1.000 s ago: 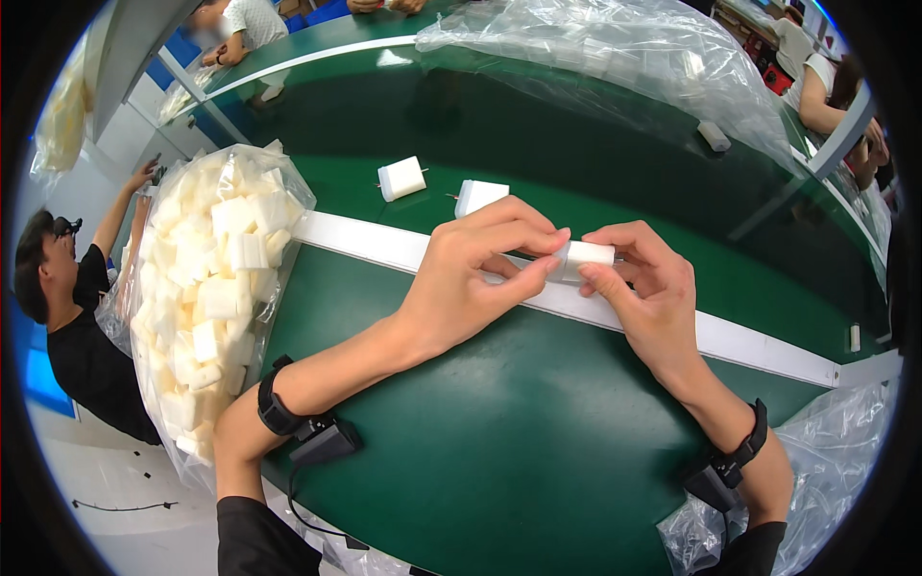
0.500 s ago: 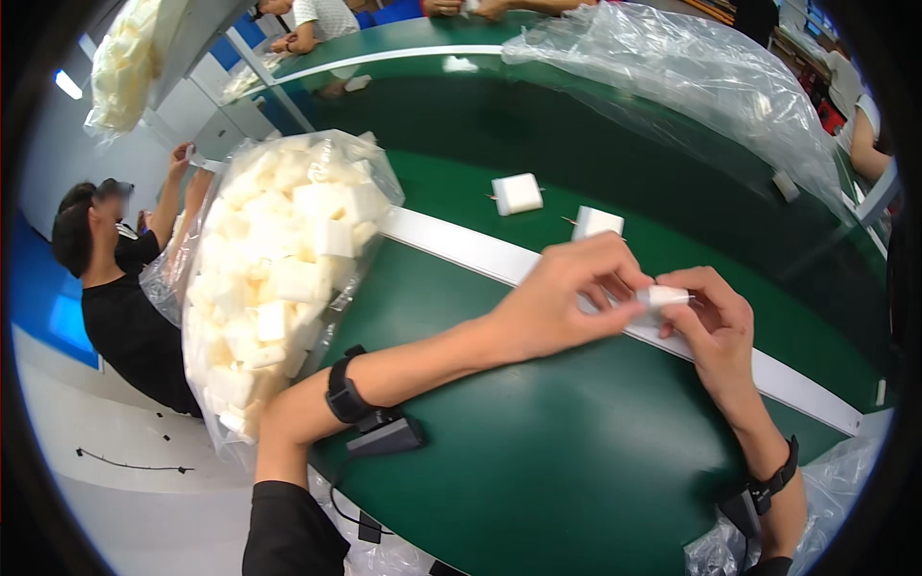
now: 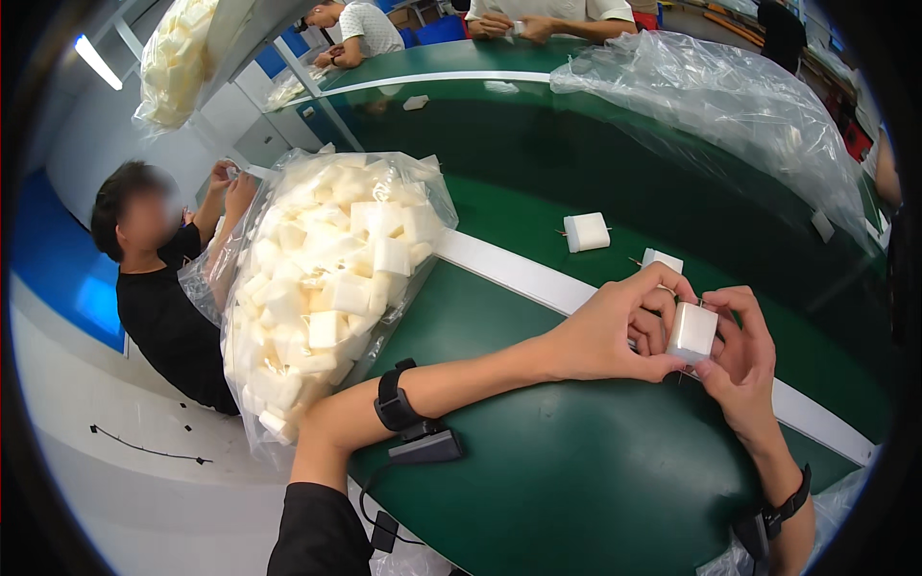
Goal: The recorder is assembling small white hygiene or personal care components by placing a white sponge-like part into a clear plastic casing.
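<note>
Between both hands is a white block (image 3: 692,332) with rounded edges and thin metal pins at its ends, its broad face turned up toward me. My left hand (image 3: 610,336) pinches it from the left with thumb and fingers. On the opposite side, my right hand (image 3: 741,360) grips it by fingertips and thumb. Just beyond my left hand lies a similar block (image 3: 665,260), partly hidden by the fingers. Another pinned block (image 3: 586,232) rests farther off on the green surface. My forearms each wear a black strap with a small device.
At left, a clear bag (image 3: 322,278) bulges with cream-white blocks beside my left forearm. A white rail (image 3: 519,274) divides the green tabletop (image 3: 547,470) from the green strip beyond. Clear plastic sheeting (image 3: 711,96) lies far right. A person in black (image 3: 173,317) stands left; others work across.
The block has been turned in my fingers, from a narrow side to its broad face. Both hands still hold it. The whole view has shifted, so surroundings appear farther right and lower.
</note>
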